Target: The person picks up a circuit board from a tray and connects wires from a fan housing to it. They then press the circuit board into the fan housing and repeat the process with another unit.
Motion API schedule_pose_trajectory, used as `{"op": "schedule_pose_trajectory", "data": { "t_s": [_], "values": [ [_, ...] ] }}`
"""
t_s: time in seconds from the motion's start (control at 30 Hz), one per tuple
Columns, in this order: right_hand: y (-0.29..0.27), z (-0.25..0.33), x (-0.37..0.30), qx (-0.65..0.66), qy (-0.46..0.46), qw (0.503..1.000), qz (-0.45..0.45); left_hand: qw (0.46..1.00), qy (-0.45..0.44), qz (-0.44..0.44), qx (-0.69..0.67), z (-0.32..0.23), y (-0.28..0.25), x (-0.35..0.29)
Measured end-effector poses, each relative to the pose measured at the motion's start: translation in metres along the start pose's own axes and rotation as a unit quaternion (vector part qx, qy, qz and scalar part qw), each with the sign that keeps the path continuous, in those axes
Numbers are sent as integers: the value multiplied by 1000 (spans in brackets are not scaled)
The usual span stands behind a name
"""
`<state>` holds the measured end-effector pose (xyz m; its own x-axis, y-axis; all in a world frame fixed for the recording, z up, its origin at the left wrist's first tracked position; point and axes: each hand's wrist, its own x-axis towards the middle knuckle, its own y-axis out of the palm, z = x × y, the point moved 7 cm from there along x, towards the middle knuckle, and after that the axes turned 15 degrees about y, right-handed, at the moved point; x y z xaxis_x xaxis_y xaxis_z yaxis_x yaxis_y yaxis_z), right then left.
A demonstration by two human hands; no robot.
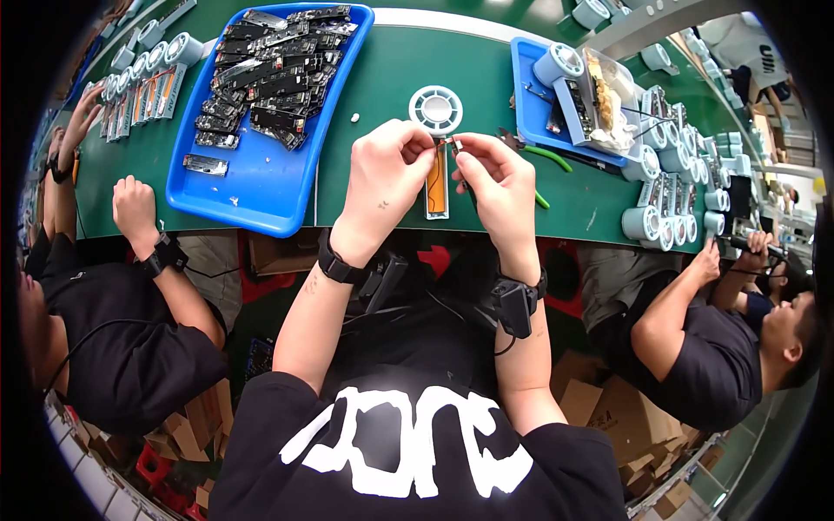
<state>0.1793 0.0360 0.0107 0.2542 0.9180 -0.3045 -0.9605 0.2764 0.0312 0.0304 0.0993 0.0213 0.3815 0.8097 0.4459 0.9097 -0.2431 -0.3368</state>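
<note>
Between both hands (447,169), orange-cored fan part (437,178)

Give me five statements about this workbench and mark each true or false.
1. Both hands, left hand and right hand, meet over a narrow orange part. True.
2. The big blue tray on the left holds dark circuit boards. True.
3. The table is red. False: it is green.
4. A white round fan piece lies just beyond the hands. True.
5. The green-handled pliers are in the left hand. False: they lie on the table, right of the hands.
</note>
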Motion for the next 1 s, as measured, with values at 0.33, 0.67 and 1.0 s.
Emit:
{"op": "schedule_pose_trajectory", "data": {
  "t_s": [0.33, 0.67, 1.0],
  "values": [
    [1, 1, -2, -38, -2, 999, 10, 990, -104, -89, -15, 15, 8, -6],
    [-2, -4, -9, -50, 22, 998, -23, 984, -118, -69, -110, 28, 11, -19],
    [0, -6, 3, -49, -2, 999, 18, 993, 116, -2, 25, -1, -9, 0]
  ]
}}
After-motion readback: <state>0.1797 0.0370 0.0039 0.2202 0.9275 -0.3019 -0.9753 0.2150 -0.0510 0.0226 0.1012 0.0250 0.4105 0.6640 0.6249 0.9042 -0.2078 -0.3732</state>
